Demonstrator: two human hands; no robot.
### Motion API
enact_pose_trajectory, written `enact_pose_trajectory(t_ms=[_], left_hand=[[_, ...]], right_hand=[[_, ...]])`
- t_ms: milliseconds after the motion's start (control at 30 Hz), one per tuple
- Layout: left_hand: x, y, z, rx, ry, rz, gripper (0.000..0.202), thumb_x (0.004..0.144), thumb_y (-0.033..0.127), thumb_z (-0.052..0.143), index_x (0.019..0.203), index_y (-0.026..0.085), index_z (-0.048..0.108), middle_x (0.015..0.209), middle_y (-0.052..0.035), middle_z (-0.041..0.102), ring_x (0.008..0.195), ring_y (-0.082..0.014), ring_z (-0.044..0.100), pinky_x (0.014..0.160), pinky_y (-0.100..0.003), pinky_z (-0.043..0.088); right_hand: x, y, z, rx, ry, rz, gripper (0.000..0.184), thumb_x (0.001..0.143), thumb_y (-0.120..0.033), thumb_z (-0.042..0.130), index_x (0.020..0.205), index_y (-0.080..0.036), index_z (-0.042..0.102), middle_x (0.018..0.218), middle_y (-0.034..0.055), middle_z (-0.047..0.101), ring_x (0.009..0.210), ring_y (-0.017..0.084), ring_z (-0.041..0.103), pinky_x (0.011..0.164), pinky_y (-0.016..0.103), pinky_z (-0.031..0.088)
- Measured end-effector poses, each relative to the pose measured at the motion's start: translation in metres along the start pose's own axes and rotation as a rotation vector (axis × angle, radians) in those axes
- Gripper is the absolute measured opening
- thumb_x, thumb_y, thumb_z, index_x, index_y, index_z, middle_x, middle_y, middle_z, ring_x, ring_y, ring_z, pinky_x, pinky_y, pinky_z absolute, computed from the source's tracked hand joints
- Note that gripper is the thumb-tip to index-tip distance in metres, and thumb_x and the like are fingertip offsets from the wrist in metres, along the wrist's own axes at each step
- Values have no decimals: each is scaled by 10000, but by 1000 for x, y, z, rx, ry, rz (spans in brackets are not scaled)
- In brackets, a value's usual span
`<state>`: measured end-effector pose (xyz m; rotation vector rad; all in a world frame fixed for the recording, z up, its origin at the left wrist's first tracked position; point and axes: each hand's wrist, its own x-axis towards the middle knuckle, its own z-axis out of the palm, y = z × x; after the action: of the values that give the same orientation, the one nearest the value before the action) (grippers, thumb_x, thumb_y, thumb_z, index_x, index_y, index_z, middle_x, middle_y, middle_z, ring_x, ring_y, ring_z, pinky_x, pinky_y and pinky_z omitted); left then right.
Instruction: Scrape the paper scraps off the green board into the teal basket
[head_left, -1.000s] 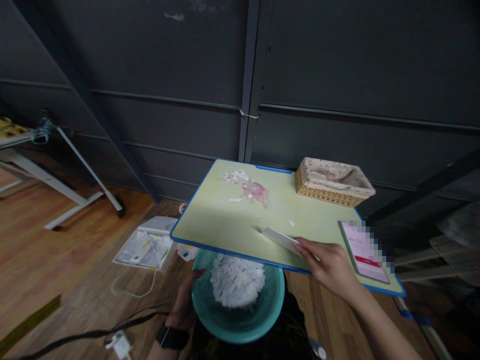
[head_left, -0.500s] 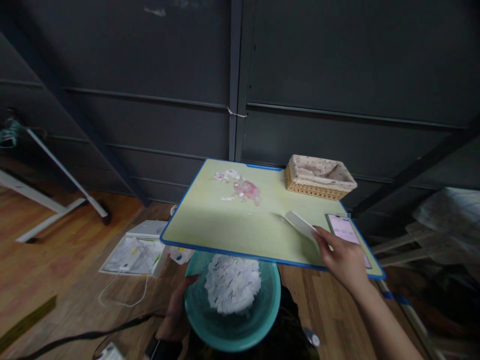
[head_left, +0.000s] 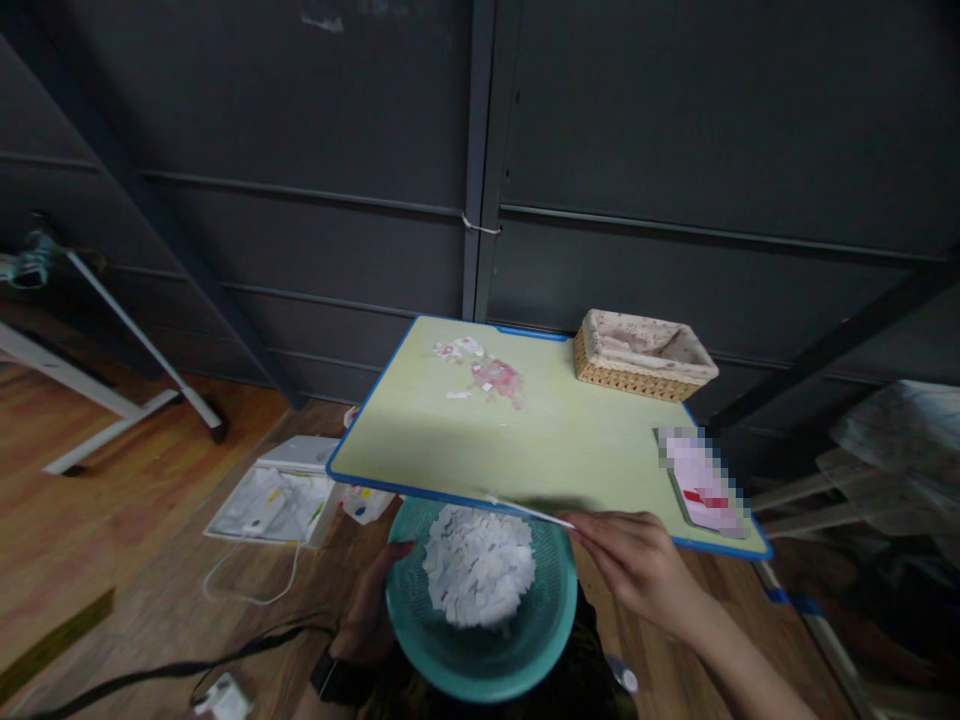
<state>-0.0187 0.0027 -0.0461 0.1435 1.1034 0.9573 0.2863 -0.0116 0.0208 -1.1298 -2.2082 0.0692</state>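
A teal plastic basket (head_left: 480, 675) with a perforated side sits below the table's front edge, holding a heap of white paper scraps (head_left: 480, 568). At its left rim, my left hand (head_left: 373, 597) grips it; most of the fingers are hidden in shadow. My right hand (head_left: 628, 560) pinches a thin, flat white card (head_left: 529, 512) by one end. The card appears nearly edge-on along the table's front edge, above the far side of the basket. I cannot tell whether it touches the table.
The yellow tabletop (head_left: 420, 440) has a blue rim, a pinkish patch (head_left: 496, 380) and white flakes (head_left: 459, 347). On it stand a lined wicker basket (head_left: 645, 355) and a blurred phone (head_left: 701, 480). An open white box (head_left: 274, 500) and a cable (head_left: 247, 600) lie on the floor.
My right hand has moved left and toward me, bringing the card from over the tabletop to its front edge. The card has turned edge-on. My left hand stays on the basket.
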Motion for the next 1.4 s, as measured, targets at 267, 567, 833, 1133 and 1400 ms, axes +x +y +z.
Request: enact_pose_trajectory(t_ms=[267, 567, 833, 1133, 1400], left_hand=[[-2, -1, -20, -1, 38, 45, 48, 664, 183, 760, 643, 170, 719, 576, -10, 754, 562, -204, 704, 569, -284, 559], [8, -1, -47, -13, 50, 53, 88, 701, 235, 750, 716, 149, 756, 647, -39, 783, 659, -253, 734, 670, -338, 574], [4, 0, -49, -40, 85, 105, 155, 593, 316, 830, 680, 216, 751, 675, -1, 790, 707, -260, 731, 687, -329, 562], [4, 0, -41, -42, 89, 73, 126, 648, 305, 789, 684, 197, 737, 608, -2, 763, 586, -214, 697, 605, -312, 545], [1, 3, -39, -74, 105, 81, 38, 674, 216, 764, 664, 200, 731, 620, 10, 762, 578, -189, 691, 617, -290, 537]], right_hand=[[42, 8, 21, 17, 167, 75, 230, 916, -208, 542, 1021, -226, 745, 901, 43, 776, 711, 178, 735, 642, 262, 580], [136, 71, 41, -372, -39, 368, 316, 921, -230, 471, 1094, -191, 733, 916, 89, 773, 773, 225, 727, 671, 261, 477], [140, 73, 37, -229, -114, 303, 298, 913, -237, 486, 1057, -207, 745, 965, 83, 769, 793, 227, 725, 696, 272, 479], [141, 67, 35, -168, -97, 272, 286, 898, -252, 508, 1024, -219, 763, 942, 77, 771, 768, 231, 728, 695, 284, 503], [121, 58, 32, -180, -104, 256, 294, 903, -267, 490, 1012, -223, 759, 896, 64, 776, 736, 215, 727, 655, 263, 493]])
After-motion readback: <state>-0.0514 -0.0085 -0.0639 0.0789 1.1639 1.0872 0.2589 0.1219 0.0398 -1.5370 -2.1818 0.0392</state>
